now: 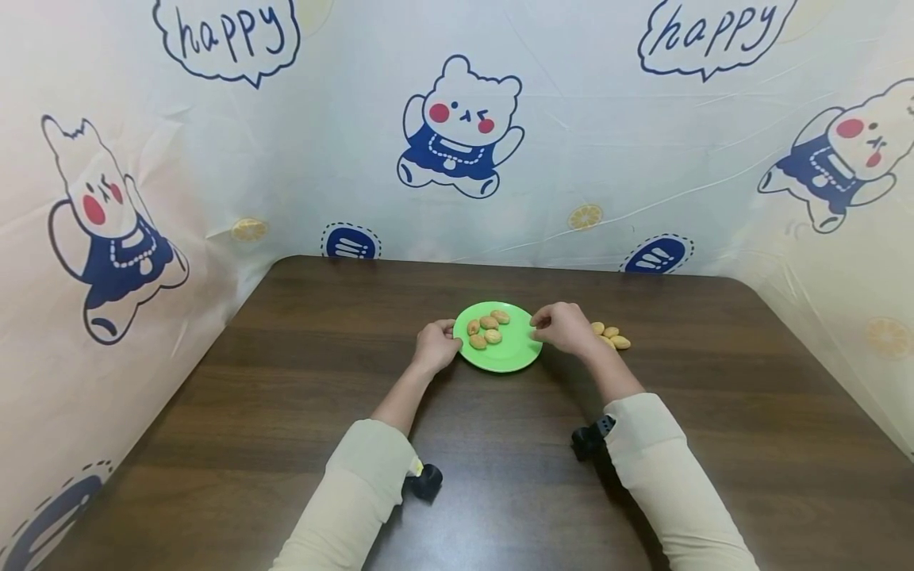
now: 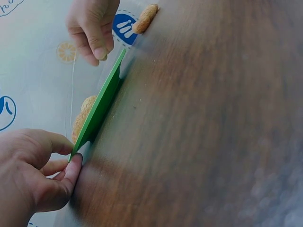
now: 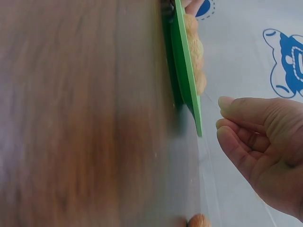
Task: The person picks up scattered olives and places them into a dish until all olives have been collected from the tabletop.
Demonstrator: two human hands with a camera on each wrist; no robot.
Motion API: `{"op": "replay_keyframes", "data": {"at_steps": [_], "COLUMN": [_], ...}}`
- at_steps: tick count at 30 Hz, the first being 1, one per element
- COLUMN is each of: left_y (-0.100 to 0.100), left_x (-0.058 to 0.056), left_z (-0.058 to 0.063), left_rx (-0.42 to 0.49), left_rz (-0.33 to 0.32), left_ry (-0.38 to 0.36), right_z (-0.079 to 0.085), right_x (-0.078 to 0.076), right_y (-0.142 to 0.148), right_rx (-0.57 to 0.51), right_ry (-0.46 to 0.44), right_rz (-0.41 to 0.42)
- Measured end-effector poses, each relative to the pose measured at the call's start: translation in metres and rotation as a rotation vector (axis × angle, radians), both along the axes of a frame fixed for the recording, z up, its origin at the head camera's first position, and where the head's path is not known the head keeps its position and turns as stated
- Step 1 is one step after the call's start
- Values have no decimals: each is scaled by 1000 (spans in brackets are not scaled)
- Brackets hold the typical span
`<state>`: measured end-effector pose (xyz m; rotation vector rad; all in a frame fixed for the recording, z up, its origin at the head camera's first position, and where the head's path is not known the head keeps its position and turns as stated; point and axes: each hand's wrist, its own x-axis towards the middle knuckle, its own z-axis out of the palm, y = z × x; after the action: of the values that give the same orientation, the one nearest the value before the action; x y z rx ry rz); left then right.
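A green plate bears several unshelled peanuts, gathered on its left half. At the plate's left rim my left hand pinches the edge; the left wrist view shows the thumb below and fingers on the upper side. My right hand hovers at the right rim. From the right wrist view, that hand has loosely bent fingers, a small gap between thumb and fingertips, and nothing visible between them. It is apart from the plate there.
Just right of my right hand, several more peanuts lie on the brown wooden table, partly hidden by that hand. A patterned cloth hangs behind and beside the table. Small black cameras sit at both wrists.
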<state>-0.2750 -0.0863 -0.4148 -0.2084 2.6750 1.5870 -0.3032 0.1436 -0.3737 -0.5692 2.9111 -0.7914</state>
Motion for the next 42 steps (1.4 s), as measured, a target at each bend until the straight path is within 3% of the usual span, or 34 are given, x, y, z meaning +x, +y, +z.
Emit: {"op": "replay_keyframes", "data": {"at_steps": [11,17,28,42], "left_y": [0,0,1,1], "left_x": [-1,0,2,1], "left_z": [0,1,3,2], "left_rx": [-1,-17,-18,-12], "left_rz": [1,2,2,8], "left_ry": [-1,15,7,10], "right_z": [2,3,5,1], "right_x": [1,4,5,9], "right_y": [24,37,59,85], "right_rx": [28,-10,-10,25], "right_ry": [22,31,-2,18], "right_rz": [-13,-22,-107,-133]}}
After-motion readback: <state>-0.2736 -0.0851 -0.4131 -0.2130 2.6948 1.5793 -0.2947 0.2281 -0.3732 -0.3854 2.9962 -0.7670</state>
